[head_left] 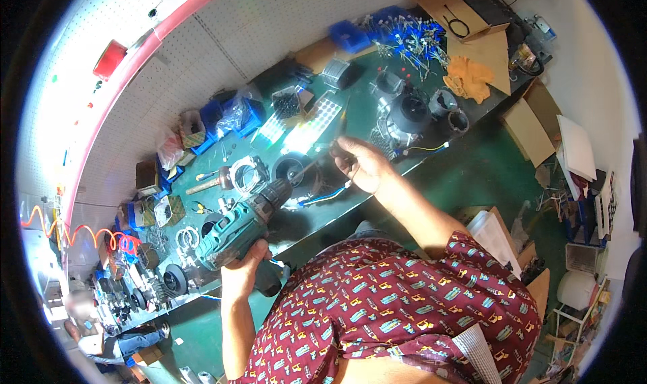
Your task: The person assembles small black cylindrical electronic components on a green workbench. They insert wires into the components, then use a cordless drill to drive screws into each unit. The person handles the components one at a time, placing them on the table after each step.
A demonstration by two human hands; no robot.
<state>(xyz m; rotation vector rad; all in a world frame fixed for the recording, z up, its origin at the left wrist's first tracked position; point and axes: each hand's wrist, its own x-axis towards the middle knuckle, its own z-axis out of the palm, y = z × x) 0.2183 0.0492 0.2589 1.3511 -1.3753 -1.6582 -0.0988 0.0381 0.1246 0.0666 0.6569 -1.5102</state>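
Observation:
My left hand [246,259] is wrapped round the grip of a teal cordless drill [236,232], its dark chuck pointing away and to the right. A long thin bit [306,170] runs from the chuck toward my right hand [364,167]. The fingers of that hand are curled together near the bit's far end; what they hold is too small to make out. Below the bit, on the green bench [367,124], stands a round black motor part [293,168]. Blue and white wires [327,196] lie by the bench's front edge.
More motor housings [408,114] stand to the right, beside an orange glove [468,79]. Blue bins [236,117] and a box of small dark parts [288,104] line the back. A hammer [209,183] and a metal ring part [248,175] lie left. Another person [114,343] is at far left.

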